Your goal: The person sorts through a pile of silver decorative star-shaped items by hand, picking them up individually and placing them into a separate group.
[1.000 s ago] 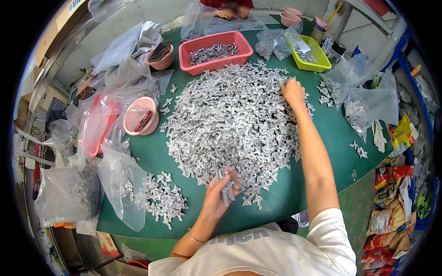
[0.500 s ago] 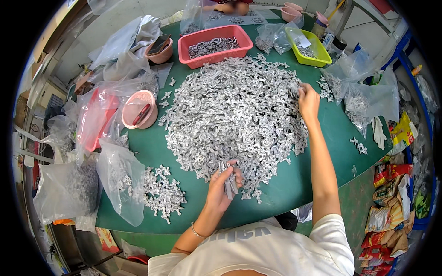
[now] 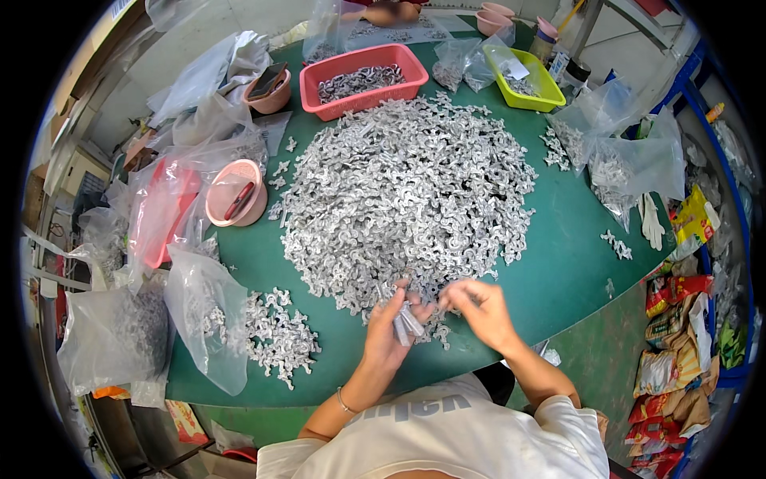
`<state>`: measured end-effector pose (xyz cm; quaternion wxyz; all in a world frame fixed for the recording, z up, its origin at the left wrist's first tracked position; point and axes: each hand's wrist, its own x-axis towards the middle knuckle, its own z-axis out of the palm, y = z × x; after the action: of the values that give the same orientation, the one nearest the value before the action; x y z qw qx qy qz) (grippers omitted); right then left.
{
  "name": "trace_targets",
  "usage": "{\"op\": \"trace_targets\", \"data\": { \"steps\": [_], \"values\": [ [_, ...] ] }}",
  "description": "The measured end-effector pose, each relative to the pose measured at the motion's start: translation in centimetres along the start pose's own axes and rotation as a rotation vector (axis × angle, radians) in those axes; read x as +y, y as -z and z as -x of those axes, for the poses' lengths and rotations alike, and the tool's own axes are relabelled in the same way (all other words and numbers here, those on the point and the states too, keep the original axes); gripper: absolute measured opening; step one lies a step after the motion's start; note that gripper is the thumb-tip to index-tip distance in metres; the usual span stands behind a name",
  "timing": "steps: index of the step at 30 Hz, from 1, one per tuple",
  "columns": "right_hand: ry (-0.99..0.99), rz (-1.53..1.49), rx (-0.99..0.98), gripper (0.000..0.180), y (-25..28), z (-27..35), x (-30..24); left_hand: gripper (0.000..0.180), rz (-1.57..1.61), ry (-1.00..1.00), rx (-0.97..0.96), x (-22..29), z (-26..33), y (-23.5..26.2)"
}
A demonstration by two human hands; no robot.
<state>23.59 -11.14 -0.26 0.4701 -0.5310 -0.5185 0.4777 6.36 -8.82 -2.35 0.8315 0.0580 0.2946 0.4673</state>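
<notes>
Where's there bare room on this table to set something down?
The widest bare patch of green table lies between the big grey heap and the small clump by the white glove. A smaller one lies between the pink bowl and the lower-left pile. Plastic bags crowd the left; tubs crowd the far side.

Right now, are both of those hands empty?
No, the left hand is holding several long grey pieces near the front edge of the big silvery pile.
</notes>
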Motion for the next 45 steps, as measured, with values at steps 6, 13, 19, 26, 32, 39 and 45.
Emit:
{"op": "trace_targets", "data": {
  "steps": [6,13,19,26,32,39,45],
  "values": [
    [0.163,0.553,0.456,0.021,1.6,-5.3,4.6,0.017,0.099,0.097,-0.045,0.6,0.3,0.2],
    [0.010,0.499,0.310,0.015,5.0,-3.8,3.6,0.017,0.065,0.113,-0.057,0.6,0.4,0.8],
    [0.141,0.882,0.453,0.022,5.3,-2.2,2.9,0.019,0.024,0.112,-0.007,0.3,0.3,0.5],
    [0.282,1.048,0.201,0.035,4.1,-1.8,3.2,0.026,-0.003,0.063,-0.018,0.1,0.7,0.1],
    [0.225,0.916,0.198,0.021,5.1,-1.0,1.9,0.026,-0.019,0.013,0.106,0.3,0.9,-0.7],
    [0.275,0.884,0.312,0.013,1.6,-5.9,4.3,0.023,0.101,0.078,-0.042,-0.6,0.5,-0.4],
    [0.311,0.779,0.258,0.013,1.8,-6.3,4.8,0.026,0.039,0.068,-0.053,-0.8,0.4,0.1]
  ]
}}
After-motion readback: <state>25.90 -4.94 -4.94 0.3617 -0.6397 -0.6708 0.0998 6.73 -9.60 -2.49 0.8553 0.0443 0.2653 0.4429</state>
